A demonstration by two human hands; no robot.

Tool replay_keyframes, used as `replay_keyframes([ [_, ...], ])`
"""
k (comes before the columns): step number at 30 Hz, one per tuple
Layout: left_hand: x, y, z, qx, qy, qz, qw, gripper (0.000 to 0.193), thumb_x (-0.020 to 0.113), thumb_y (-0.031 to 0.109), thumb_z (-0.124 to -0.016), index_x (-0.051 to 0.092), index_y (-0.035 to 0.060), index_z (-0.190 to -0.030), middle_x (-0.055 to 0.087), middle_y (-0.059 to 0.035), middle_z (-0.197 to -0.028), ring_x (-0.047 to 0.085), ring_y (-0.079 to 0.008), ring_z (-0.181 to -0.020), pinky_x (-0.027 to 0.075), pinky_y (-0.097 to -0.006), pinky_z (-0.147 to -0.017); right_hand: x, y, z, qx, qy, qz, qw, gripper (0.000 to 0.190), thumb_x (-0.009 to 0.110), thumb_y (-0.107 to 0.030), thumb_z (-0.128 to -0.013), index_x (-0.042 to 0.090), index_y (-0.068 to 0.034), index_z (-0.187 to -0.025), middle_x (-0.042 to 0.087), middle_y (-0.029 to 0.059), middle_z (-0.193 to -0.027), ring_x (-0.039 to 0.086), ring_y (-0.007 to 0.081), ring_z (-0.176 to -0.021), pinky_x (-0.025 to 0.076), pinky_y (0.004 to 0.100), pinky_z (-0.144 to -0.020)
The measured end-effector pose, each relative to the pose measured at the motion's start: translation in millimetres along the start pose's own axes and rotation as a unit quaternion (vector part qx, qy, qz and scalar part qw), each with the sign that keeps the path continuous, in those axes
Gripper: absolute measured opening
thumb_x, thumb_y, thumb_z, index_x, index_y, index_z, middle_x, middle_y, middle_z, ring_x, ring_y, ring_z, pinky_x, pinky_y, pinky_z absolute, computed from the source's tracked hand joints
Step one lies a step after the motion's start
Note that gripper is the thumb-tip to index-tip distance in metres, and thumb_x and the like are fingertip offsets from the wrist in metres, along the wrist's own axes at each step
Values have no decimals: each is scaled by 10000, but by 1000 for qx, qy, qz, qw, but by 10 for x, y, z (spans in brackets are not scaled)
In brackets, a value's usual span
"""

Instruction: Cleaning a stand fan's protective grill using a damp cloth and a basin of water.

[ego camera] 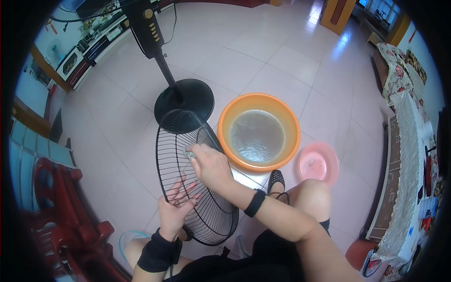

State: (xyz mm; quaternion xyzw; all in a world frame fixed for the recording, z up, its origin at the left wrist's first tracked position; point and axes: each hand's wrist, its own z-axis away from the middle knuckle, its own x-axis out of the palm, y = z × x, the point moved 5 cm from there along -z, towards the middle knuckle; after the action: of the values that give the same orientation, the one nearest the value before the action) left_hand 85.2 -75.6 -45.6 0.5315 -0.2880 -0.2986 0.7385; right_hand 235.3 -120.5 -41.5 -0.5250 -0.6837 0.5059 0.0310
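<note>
A black wire fan grille (165, 151) stands tilted on its edge before me, its upper end overlapping the round base (197, 93) of a black pedestal fan. My left hand (176, 208) holds the grille's left rim, with the fingers spread behind the wires. In my right hand (211, 165) a small greyish-green cloth (189, 153) is pinched against the wires near the grille's middle. Right of the grille sits an orange plastic basin (294, 130) of cloudy water.
Beyond the orange basin is a smaller pink basin (331, 165), near my right knee. The fan's column (165, 70) rises at the upper left, with a cable behind it. A red wooden chair (67, 208) stands at left, a cloth-covered table (405, 176) at right.
</note>
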Motion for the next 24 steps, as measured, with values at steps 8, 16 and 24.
replay_keyframes([
  [8,-128,-13,-68,-2,20,7,1000,632,535,-139,-762,338,-60,-1357,570,-240,-1180,645,-283,-962,543,-317,-774,276,1156,567,223,-152,168,948,155,538,-155,-840,542,-83,-978,632,157,-772,627,347,-715,491,457,-629],
  [16,64,-15,36,-9,-8,-6,1000,626,535,-177,-758,342,-82,-1345,577,-226,-1172,629,-279,-1000,533,-330,-846,78,225,139,7,60,9,998,161,527,-133,-850,547,-75,-1000,617,183,-719,618,367,-692,482,470,-639],
  [24,-118,18,-42,-23,-63,84,994,576,575,100,-816,373,-40,-1338,540,-277,-1207,606,-400,-1019,504,-416,-876,208,1255,658,280,-132,157,938,176,540,-217,-847,601,-57,-888,643,210,-759,633,385,-732,492,487,-673],
])
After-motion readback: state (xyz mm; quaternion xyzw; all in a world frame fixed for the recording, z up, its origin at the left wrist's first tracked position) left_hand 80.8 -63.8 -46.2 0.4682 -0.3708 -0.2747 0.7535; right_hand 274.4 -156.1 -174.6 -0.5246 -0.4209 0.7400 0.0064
